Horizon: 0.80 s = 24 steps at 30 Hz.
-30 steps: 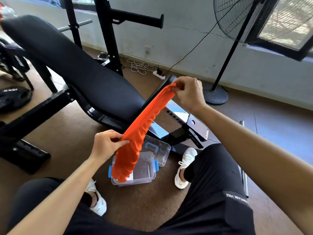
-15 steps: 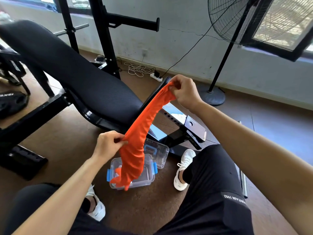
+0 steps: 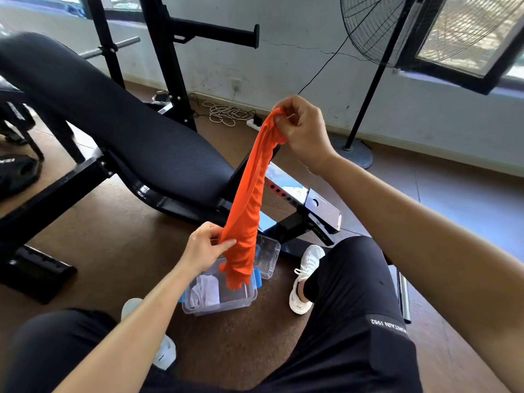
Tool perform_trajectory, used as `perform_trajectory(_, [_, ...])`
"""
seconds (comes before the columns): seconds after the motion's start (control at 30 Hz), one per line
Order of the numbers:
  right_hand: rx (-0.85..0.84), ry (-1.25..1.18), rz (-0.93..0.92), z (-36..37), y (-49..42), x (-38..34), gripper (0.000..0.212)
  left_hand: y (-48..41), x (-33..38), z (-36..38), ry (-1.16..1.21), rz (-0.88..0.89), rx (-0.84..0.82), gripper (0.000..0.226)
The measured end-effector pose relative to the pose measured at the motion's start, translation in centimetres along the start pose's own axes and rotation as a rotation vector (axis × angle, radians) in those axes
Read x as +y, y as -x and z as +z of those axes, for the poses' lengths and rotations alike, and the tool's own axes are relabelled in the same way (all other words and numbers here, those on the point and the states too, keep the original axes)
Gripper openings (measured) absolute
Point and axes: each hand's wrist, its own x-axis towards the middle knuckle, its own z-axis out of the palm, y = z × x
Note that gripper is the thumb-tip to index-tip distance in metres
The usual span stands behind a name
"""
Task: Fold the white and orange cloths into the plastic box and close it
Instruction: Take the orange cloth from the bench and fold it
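An orange cloth [image 3: 249, 199] hangs bunched into a long strip between my hands. My right hand [image 3: 300, 129] pinches its top end, raised in front of me. Lower down, my left hand [image 3: 205, 248] grips the strip near its bottom end, which dangles over the clear plastic box [image 3: 243, 300] on the floor between my feet. A folded white cloth [image 3: 205, 292] lies in the left part of the box. The clear lid [image 3: 268, 258] with blue clips lies just behind the box, partly hidden by the orange cloth.
A black weight bench [image 3: 119, 131] slants across the floor behind the box, its metal foot [image 3: 317, 208] close to my right shoe [image 3: 304, 276]. A standing fan [image 3: 365, 89] and a power strip [image 3: 253, 123] are by the wall. Weight plates [image 3: 17, 171] lie at far left.
My right hand has lifted the top end higher, so the strip hangs steeper. The white cloth in the box has come into sight below it.
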Motion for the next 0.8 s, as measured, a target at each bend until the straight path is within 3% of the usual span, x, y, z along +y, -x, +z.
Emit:
perform_trajectory(0.13, [0.11,0.008,-0.007,-1.1,-1.4,-0.2,0.023,0.8,0.6,1.2,0.37,-0.157,-0.084,0.022])
perform_trajectory(0.37, [0.208,0.048,0.094,-2.8,-3.1,2.5,0.017,1.5,-0.3,1.0,0.441,-0.178,-0.168,0.022])
perform_trajectory(0.47, [0.231,0.104,0.142,-3.0,-3.6,4.1,0.02,1.6,-0.7,0.0,0.464,-0.221,-0.225,0.036])
perform_trajectory(0.53, [0.243,0.149,0.205,-3.0,-3.6,5.6,0.021,1.8,-0.5,-1.0,0.499,-0.25,-0.226,0.03])
perform_trajectory(0.63, [0.169,0.282,0.297,-2.3,-2.1,8.4,0.011,2.3,0.1,-2.4,0.542,-0.297,-0.234,0.019])
perform_trajectory(0.8, [-0.088,0.462,0.458,0.9,3.1,13.6,0.02,2.9,0.3,-3.7,0.604,-0.326,-0.143,0.02])
